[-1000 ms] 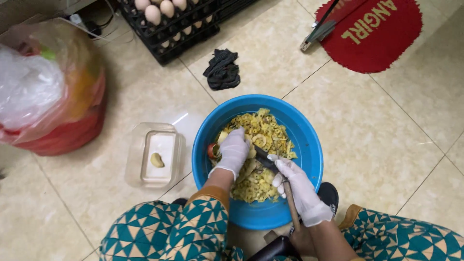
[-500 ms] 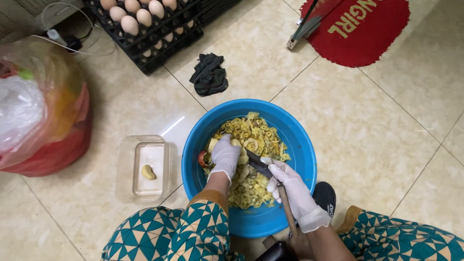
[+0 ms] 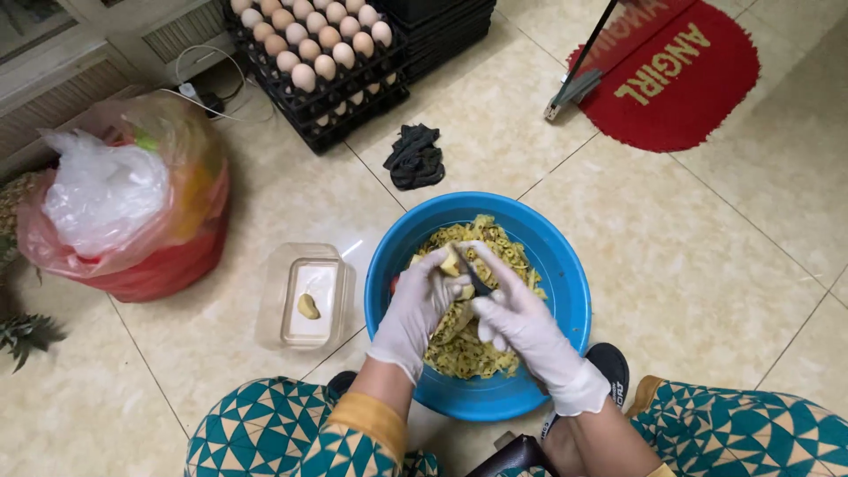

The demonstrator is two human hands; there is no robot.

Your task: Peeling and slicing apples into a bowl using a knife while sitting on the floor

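Observation:
A blue plastic basin [image 3: 556,274] sits on the tiled floor between my knees, holding a heap of yellow fruit peelings and cut pieces [image 3: 477,349]. Both my hands wear white gloves and hover over the basin's middle. My left hand [image 3: 417,305] grips a small yellow fruit piece [image 3: 450,261]. My right hand [image 3: 521,322] grips a dark-bladed knife [image 3: 475,278] whose blade touches that piece.
A clear plastic container [image 3: 305,296] with one yellow piece [image 3: 308,306] stands left of the basin. Further left sits a red bag with plastic bags [image 3: 124,199]. Black crates with egg trays [image 3: 327,53], a dark cloth [image 3: 413,157] and a red mat [image 3: 671,71] lie beyond.
My view has shifted so the basin sits lower. Both hands have come together and lifted slightly, with the fruit piece raised against the knife blade.

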